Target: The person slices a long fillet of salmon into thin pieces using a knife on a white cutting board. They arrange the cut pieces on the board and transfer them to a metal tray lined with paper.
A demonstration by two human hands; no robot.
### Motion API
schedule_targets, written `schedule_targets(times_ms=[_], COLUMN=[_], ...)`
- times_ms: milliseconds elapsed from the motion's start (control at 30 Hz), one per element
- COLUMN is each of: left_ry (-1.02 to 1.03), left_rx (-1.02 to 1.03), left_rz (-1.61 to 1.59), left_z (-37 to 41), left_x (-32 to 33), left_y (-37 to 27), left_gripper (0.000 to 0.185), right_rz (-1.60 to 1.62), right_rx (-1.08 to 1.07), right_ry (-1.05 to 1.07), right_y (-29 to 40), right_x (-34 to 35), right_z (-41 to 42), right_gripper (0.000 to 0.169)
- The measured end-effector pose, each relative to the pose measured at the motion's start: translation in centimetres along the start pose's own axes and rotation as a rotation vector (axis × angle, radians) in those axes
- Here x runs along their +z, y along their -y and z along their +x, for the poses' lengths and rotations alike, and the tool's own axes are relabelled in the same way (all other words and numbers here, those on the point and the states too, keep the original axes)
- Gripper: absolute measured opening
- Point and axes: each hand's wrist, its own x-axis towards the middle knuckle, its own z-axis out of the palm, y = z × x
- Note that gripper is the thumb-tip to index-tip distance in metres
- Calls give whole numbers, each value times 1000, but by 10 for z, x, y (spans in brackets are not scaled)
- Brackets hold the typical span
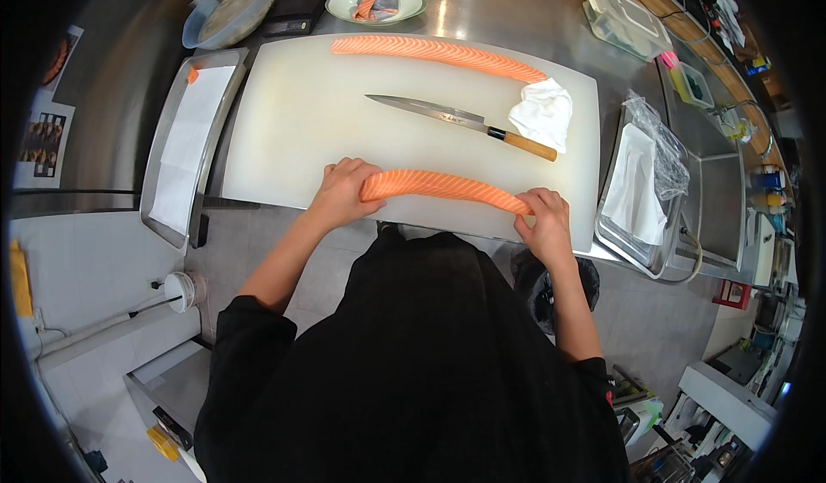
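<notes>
My left hand (345, 193) grips one end of a long salmon strip (439, 185), and my right hand (544, 218) pinches its narrower end. The strip bows slightly between the two hands at the near edge of a white cutting board (290, 122). Beyond it lies a Japanese kitchen knife (445, 114) with a pale wooden handle, its blade pointing left. A second salmon strip (439, 54) stretches along the board's far side. Its right end meets a crumpled white cloth (544, 112), which also lies close to the knife's handle.
Left of the board sits a paper-lined metal tray (193, 122) with a small orange scrap. Behind are a blue plastic bowl (193, 25), a black scale (290, 12) and a plate (342, 5) of salmon pieces. A tray (603, 225) and a sink (719, 205) are at the right.
</notes>
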Motion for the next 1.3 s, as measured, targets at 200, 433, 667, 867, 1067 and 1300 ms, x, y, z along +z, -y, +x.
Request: schedule_targets(times_ms=[200,433,667,867,1067,1300], left_ry=[38,40,59,61,-8,37], left_rx=[60,50,54,59,99,80], left_rz=[-31,-62,-27,-17,-30,-42], left_z=[3,4,8,10,6,5], left_x=[-1,-5,-1,1,5,-1], left_y=[-4,-5,-6,-9,-6,-9], left_gripper=[43,47,49,50,49,51], right_rz=[26,8,88,111,82,55], right_rx=[33,233,259,268,256,250], right_ry=[54,57,-33,-62,-71,-67], right_y=[-1,-29,-31,-33,-38,-38], right_x=[-11,-49,-39,-37,-33,-32], right_z=[0,-8,-16,-14,-14,-15], right_gripper=[56,87,83,80,77,74])
